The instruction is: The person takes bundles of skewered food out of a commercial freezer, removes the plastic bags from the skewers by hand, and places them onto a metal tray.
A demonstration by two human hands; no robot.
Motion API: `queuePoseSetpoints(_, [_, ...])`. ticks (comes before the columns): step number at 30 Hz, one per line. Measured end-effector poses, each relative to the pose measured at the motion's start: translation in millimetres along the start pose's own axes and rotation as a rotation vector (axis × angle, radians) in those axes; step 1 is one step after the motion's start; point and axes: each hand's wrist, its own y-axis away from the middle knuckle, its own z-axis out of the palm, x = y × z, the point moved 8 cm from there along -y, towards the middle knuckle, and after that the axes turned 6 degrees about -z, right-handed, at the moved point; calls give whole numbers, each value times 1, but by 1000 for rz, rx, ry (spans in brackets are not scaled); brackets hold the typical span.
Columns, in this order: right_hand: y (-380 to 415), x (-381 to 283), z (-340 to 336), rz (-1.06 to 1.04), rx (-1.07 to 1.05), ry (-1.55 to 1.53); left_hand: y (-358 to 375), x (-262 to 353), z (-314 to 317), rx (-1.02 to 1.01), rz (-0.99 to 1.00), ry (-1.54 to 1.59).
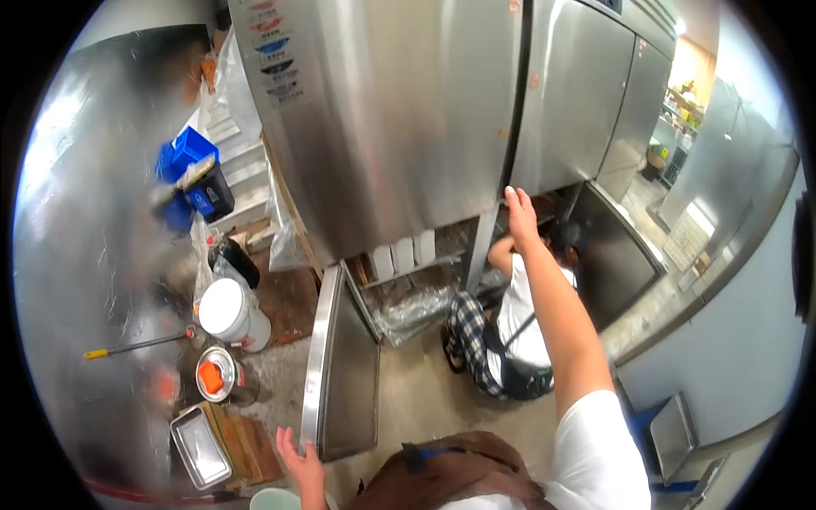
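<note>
My right hand [521, 217] reaches forward with its fingers stretched out, close to the lower edge of the upper doors of a tall stainless steel refrigerator [391, 110]. Down at the left, my left hand [302, 463] is open, its fingers spread beside the outer end of the swung-out lower left door [344, 382]. White boxes [404, 255] stand on a shelf in the lower compartment, above clear plastic wrapping [416, 310]. Both hands are free of any object.
A person [518, 331] in a white top and checked trousers crouches at the lower right opening, beside another open door [612, 255]. On the left are a white bucket [225, 310], a can with an orange item [212, 376], a metal tray [201, 446] and blue bins [194, 153].
</note>
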Motion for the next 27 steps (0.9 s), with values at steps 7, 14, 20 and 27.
queuePoseSetpoints(7, [-116, 2, 25, -35, 48, -7, -39, 57, 39, 30, 27, -26])
queuePoseSetpoints(14, [-227, 82, 55, -131, -18, 0, 8, 67, 96, 51, -95, 8])
queuePoseSetpoints(20, [-241, 97, 49, -138, 141, -55, 31, 107, 125, -44, -20, -237])
queuePoseSetpoints(27, [-236, 95, 44, -35, 55, -261, 33, 143, 140, -111, -102, -110])
